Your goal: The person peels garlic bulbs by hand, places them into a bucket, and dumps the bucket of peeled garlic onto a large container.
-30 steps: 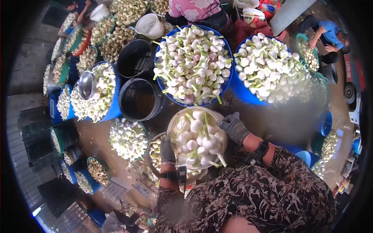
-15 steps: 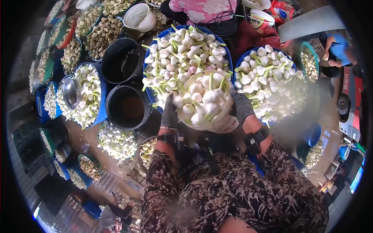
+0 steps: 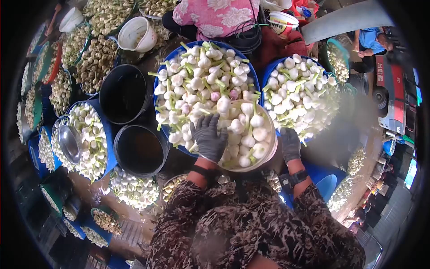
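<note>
A white plastic bucket (image 3: 270, 154) of garlic bulbs leans against the front rim of a blue tub (image 3: 256, 76) heaped with garlic bulbs (image 3: 197, 83). My left hand (image 3: 208, 138), in a dark glove, lies with fingers spread over the bulbs at the bucket's left edge. Beside the bucket's right wall is my right hand (image 3: 290, 144), also gloved, its fingers stretched forward. Whether it touches the wall I cannot tell. Trimmed green stems show on many bulbs.
Another garlic-filled blue tub (image 3: 267, 74) stands to the right. On the left are two black buckets (image 3: 123, 94) and a garlic tub with a metal bowl (image 3: 69, 144) on top. A person in a pink flowered top (image 3: 215, 18) sits ahead. A person in blue (image 3: 371, 39) is far right.
The bucket has come down lower and to the right. My left hand has left its side and now lies over the bulbs. My right hand has moved slightly outward. The view has shifted.
</note>
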Available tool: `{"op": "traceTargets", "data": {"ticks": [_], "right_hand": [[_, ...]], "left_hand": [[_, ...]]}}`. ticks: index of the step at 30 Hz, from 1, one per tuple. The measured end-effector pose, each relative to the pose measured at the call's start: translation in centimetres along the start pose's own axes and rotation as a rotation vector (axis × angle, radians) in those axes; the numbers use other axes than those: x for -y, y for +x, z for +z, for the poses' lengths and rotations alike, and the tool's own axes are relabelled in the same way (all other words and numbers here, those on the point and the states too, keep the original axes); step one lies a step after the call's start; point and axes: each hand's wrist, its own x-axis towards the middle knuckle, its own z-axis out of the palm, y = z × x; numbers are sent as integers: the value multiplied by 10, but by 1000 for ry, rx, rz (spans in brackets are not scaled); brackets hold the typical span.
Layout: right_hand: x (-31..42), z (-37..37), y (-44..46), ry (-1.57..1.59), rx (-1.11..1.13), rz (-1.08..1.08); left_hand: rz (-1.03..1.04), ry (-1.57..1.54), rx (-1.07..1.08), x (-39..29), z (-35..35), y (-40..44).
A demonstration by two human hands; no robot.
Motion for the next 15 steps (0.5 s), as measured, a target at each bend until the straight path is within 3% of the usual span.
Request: {"op": "traceTargets", "data": {"ticks": [1, 2, 5, 6, 8, 11, 13, 14, 15], "right_hand": [[-29, 6, 0, -141, -60, -5], [-49, 19, -7, -83, -44, 64], [-77, 61, -25, 631, 106, 398], [-79, 70, -27, 841, 153, 498], [-81, 76, -27, 1078, 231, 638], [-86, 71, -26, 1150, 263, 731], [-88, 71, -27, 1147, 222, 766], [-86, 73, -27, 1147, 193, 784], [-83, 72, -27, 1143, 130, 822]], "left_hand": [[41, 10, 30, 5, -11, 2], [48, 25, 69, 18, -8, 7], [-64, 151, 54, 66, 22, 27], [-172, 166, 181, 85, 32, 35], [-213, 278, 229, 106, 44, 49], [-177, 293, 251, 112, 45, 60], [-223, -37, 165, 127, 40, 69], [-215, -55, 10, 114, 29, 71], [-225, -51, 10, 101, 17, 76]]}}
